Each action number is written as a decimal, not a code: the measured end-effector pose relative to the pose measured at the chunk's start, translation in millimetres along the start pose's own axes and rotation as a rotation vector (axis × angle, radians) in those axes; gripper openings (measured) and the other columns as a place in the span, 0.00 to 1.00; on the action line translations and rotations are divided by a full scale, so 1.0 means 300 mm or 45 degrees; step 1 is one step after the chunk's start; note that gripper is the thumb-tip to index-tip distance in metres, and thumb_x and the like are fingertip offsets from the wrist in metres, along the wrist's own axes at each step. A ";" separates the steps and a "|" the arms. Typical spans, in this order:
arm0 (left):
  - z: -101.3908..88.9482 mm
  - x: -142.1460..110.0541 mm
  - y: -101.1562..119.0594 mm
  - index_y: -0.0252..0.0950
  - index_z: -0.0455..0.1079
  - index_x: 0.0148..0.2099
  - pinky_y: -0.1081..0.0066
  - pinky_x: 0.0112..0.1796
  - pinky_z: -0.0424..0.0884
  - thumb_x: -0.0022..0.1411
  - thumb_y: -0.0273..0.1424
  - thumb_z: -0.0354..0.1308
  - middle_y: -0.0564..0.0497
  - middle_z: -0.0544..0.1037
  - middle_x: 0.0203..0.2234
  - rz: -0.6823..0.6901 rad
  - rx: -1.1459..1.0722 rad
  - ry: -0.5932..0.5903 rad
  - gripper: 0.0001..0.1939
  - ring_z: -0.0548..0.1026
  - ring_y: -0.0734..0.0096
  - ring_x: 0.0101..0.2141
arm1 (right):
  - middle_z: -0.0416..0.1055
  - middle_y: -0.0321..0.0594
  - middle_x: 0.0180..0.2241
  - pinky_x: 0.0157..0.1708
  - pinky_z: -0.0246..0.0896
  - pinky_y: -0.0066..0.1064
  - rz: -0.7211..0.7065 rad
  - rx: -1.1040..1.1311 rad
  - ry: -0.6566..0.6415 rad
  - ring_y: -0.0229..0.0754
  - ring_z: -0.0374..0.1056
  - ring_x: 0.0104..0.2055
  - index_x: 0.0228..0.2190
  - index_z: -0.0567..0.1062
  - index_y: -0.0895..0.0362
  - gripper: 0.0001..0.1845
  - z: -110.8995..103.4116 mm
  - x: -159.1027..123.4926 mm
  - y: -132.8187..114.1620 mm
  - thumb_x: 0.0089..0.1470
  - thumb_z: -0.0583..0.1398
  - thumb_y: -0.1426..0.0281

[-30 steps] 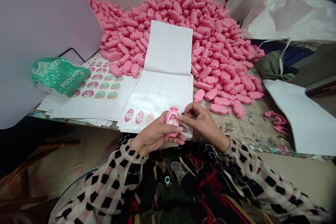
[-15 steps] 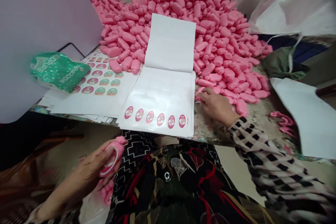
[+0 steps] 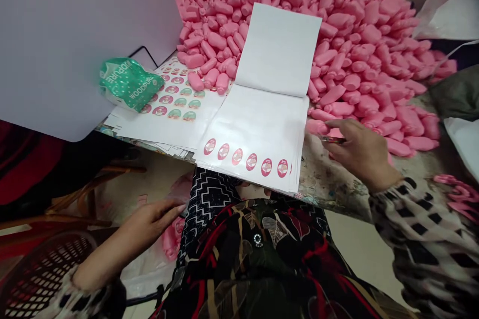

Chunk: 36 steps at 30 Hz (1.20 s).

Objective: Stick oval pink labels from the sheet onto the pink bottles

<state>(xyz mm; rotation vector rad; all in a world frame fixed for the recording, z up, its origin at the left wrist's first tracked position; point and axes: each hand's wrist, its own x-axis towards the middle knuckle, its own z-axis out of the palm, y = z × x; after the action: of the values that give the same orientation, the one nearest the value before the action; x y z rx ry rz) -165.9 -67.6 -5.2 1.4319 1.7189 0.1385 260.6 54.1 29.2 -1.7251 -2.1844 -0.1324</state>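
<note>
My left hand (image 3: 160,220) hangs low beside my left knee, its fingers loosely stretched with nothing in them. Just beneath it, pink bottles (image 3: 172,239) lie in a clear plastic bag (image 3: 144,266). Over at the table's front edge, my right hand (image 3: 355,149) grips a small slim metal tool (image 3: 334,139); its exact kind is unclear. The right fingertips are close to a pink bottle (image 3: 316,126) lying at the edge of the heap. Left of this hand is a sheet of stickers (image 3: 258,129), with one row of oval pink labels along its near edge.
A large heap of pink bottles (image 3: 348,50) covers the back of the table. More label sheets (image 3: 157,129) lie on the left under a green printed pouch (image 3: 129,84). A brown plastic basket (image 3: 41,269) is on the lower left. Pink scraps (image 3: 454,192) lie on the right.
My left hand has let go of the labelled pink bottle, now out of its grasp. My right hand remains by the heap's front edge. The view has shifted left.
</note>
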 end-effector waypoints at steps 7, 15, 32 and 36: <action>0.137 0.068 0.417 0.44 0.59 0.58 0.66 0.47 0.66 0.53 0.35 0.63 0.47 0.72 0.49 0.410 -0.935 -0.542 0.31 0.72 0.67 0.45 | 0.74 0.35 0.31 0.25 0.59 0.28 0.206 1.386 -0.668 0.34 0.65 0.26 0.37 0.76 0.52 0.11 -0.090 -0.124 -0.309 0.50 0.62 0.64; 0.197 0.139 0.509 0.39 0.67 0.40 0.72 0.31 0.63 0.55 0.35 0.60 0.55 0.71 0.27 0.452 -0.696 -0.410 0.11 0.68 0.74 0.28 | 0.71 0.39 0.37 0.36 0.60 0.33 0.285 0.986 -0.451 0.40 0.66 0.37 0.40 0.73 0.53 0.16 0.020 -0.144 -0.198 0.59 0.52 0.59; 0.243 0.284 0.530 0.44 0.69 0.50 0.49 0.51 0.57 0.55 0.34 0.60 0.46 0.68 0.56 0.838 0.108 0.069 0.19 0.69 0.46 0.50 | 0.70 0.40 0.34 0.30 0.49 0.32 -0.027 0.074 -0.351 0.41 0.64 0.35 0.33 0.74 0.55 0.12 0.079 -0.110 -0.168 0.60 0.52 0.66; 0.245 0.284 0.532 0.44 0.69 0.52 0.48 0.50 0.58 0.56 0.34 0.59 0.46 0.67 0.57 0.862 0.154 0.079 0.20 0.69 0.45 0.50 | 0.70 0.39 0.33 0.32 0.51 0.30 -0.078 0.199 -0.410 0.40 0.64 0.36 0.32 0.74 0.54 0.11 0.078 -0.102 -0.148 0.59 0.53 0.66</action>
<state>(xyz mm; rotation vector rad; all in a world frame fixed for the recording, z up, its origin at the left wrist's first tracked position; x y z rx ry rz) 5.5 26.1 -4.2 2.0723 1.2395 0.4519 218.9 21.2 3.7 -1.6873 -2.3980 0.3145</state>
